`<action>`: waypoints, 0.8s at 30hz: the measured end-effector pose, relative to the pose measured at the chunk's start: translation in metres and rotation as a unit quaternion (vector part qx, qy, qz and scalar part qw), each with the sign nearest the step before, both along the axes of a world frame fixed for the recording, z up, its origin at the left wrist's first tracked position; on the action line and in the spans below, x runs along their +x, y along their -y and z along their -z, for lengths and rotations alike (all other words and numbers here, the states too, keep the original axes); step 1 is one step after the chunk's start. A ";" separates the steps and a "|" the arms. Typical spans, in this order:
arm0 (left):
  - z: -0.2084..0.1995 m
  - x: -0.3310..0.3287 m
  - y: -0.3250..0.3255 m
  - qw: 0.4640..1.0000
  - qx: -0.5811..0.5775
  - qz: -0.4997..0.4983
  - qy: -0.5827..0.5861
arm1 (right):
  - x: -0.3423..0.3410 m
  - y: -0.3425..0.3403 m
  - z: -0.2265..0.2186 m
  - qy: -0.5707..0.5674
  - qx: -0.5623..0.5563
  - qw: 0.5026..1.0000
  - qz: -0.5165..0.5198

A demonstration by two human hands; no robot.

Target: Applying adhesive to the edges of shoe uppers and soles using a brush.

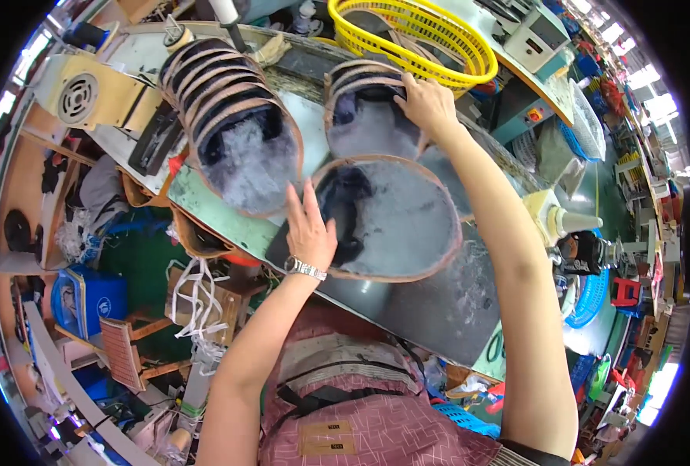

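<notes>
Nearest is the person's pink striped apron (376, 423), low in the middle. Both bare arms go up from it to a long grey-green work table (438, 311) that runs from top left to lower right.

The left hand (310, 229), with a silver watch (304, 269) on the wrist, lies flat with its fingers spread a little. It presses on the left side of a big oval piece of grey fluffy lining with a tan leather rim (387, 217). This piece lies flat on the table. Its long way runs from left to right, a bit tipped up on the left. A dark patch sits at its left end, right by the fingers. Its near rim is close to the table's near edge, and bare table lies open to the lower right of it.

Farther off, the right hand (430, 101) is laid, fingers together and bent, on the top right rim of a second grey fluffy piece with a tan rim (372, 116). That piece touches the big one and points away from the person.

To the left is a long row of the same fluffy tan-rimmed pieces (232, 116), stacked one over the next, running up and left. Only a thin strip of table shows between the row and the two pieces.

Farthest, behind the right hand, is a yellow plastic basket (438, 35).
</notes>
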State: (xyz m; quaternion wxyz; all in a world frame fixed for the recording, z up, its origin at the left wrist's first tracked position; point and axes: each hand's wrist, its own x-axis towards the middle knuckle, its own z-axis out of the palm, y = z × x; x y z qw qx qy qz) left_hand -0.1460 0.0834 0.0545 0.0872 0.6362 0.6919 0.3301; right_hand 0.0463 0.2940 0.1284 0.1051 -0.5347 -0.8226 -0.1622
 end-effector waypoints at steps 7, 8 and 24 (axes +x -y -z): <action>-0.016 -0.092 -0.029 0.991 0.037 0.122 -0.042 | -0.023 -0.058 0.019 0.161 -0.081 0.984 0.014; -0.032 -0.105 -0.050 0.978 0.088 0.151 -0.110 | -0.022 -0.059 0.020 0.169 -0.063 0.984 0.001; -0.041 -0.053 -0.116 0.909 0.336 0.072 -0.236 | 0.024 0.161 -0.008 0.078 -0.264 0.960 0.055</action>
